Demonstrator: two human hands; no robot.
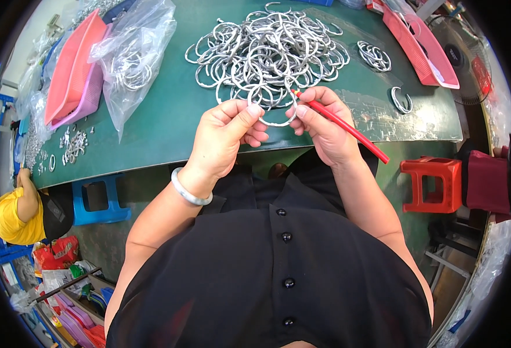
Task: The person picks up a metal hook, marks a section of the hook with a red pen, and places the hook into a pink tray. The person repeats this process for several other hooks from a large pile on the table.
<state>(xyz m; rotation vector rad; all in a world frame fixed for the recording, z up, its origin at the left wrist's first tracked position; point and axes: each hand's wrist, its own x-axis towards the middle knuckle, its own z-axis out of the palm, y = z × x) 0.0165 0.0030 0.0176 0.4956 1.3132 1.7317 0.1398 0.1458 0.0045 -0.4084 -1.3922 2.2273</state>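
Between both hands, a silver bangle (277,124) is held just over the near edge of the green table. My left hand (217,139) pinches its left side between thumb and fingers. My right hand (332,132) grips a slim red pen (357,134), its yellow-banded tip pointing toward the bangle and the pile. The right fingertips also touch the bangle's right side. Right beyond my hands lies a big heap of silver bangles (273,52), several of them open-ended. The pen's exact contact with the bangle is too small to tell.
A small stack of bangles (374,56) and a couple of loose ones (401,100) lie at right. Pink baskets (72,72) and a plastic bag (136,64) stand left, near small metal pieces (75,146). A person in yellow (17,214) sits at far left. Stools: blue (100,200), red (432,184).
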